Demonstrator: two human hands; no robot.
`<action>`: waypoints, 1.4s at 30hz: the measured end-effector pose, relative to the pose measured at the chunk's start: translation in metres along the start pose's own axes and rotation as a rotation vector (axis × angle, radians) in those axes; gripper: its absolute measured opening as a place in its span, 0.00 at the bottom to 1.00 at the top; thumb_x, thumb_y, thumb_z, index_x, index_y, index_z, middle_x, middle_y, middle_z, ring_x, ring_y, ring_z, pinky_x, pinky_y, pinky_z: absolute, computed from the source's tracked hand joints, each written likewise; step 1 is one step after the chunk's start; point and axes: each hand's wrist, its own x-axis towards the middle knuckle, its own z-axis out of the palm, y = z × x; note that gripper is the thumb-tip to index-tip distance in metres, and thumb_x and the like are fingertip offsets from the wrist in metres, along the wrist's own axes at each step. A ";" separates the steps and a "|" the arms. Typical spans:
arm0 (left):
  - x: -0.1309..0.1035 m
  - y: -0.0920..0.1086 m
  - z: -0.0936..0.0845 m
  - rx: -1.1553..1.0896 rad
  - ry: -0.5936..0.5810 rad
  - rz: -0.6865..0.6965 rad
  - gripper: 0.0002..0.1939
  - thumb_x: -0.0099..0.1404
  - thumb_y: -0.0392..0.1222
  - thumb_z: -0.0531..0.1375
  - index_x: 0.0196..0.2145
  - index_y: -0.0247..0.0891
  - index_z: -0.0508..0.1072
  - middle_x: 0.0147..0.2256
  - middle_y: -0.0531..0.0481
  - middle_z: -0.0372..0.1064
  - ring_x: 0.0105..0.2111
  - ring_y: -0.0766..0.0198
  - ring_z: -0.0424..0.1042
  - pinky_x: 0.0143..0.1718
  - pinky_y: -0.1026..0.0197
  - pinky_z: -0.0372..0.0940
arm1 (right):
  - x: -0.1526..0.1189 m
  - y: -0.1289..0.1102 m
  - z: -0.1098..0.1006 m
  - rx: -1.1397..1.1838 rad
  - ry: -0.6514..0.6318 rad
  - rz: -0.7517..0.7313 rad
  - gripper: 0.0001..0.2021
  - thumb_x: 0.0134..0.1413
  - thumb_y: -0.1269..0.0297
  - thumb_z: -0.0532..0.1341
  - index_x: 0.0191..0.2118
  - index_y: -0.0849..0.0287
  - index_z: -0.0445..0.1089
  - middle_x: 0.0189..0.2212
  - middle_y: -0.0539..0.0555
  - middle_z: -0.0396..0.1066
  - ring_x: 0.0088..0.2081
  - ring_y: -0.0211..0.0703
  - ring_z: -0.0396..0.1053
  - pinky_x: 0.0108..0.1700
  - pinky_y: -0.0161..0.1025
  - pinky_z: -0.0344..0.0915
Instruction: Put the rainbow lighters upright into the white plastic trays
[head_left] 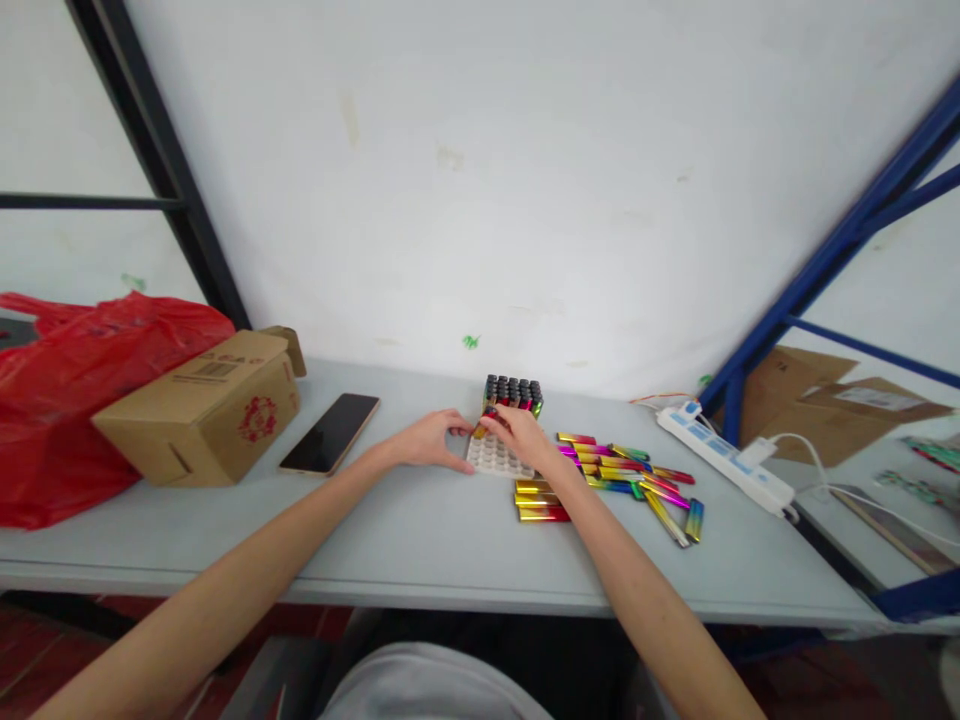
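A white tray (499, 457) with rows of round holes lies on the table, its back rows filled with upright black-topped lighters (514, 388). My right hand (517, 432) is over the tray, its fingers closed on a red and gold lighter (480, 431) at the left side. With fingers apart, my left hand (436, 440) rests at the tray's left edge, thumb near the front corner. Loose shiny lighters (619, 468) in gold, red, pink and blue lie to the right, and several gold and red ones (541, 500) sit side by side in front of the tray.
A black phone (331, 434) lies left of my left hand. Farther left are a cardboard box (210, 405) and a red plastic bag (97, 390). A white power strip (724, 460) with cables is at the right, beside a blue metal frame (817, 260). The wall stands behind.
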 end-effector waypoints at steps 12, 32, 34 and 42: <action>-0.008 0.008 0.000 -0.002 0.007 -0.007 0.39 0.51 0.69 0.72 0.52 0.39 0.78 0.47 0.45 0.73 0.48 0.49 0.73 0.53 0.54 0.66 | -0.013 -0.015 -0.022 0.004 -0.003 0.019 0.17 0.71 0.48 0.59 0.48 0.57 0.74 0.38 0.56 0.77 0.39 0.46 0.74 0.45 0.40 0.67; -0.009 0.012 0.000 0.028 -0.001 -0.004 0.39 0.52 0.69 0.70 0.53 0.40 0.77 0.47 0.45 0.73 0.46 0.50 0.74 0.51 0.55 0.68 | -0.070 0.090 -0.094 -0.094 -0.009 0.464 0.10 0.61 0.56 0.67 0.35 0.56 0.70 0.28 0.53 0.77 0.31 0.45 0.72 0.37 0.39 0.64; -0.008 0.012 0.000 0.037 -0.002 0.002 0.38 0.52 0.69 0.70 0.53 0.40 0.78 0.46 0.45 0.73 0.46 0.50 0.74 0.50 0.55 0.67 | -0.067 0.085 -0.094 -0.051 0.047 0.470 0.10 0.64 0.54 0.63 0.39 0.56 0.69 0.26 0.51 0.76 0.29 0.45 0.71 0.35 0.39 0.62; -0.007 0.012 0.000 0.061 0.000 0.025 0.37 0.53 0.68 0.70 0.51 0.40 0.78 0.45 0.45 0.73 0.45 0.51 0.74 0.49 0.56 0.67 | -0.038 0.048 -0.073 0.370 0.450 0.443 0.27 0.53 0.34 0.65 0.33 0.59 0.73 0.25 0.51 0.72 0.27 0.41 0.64 0.31 0.39 0.60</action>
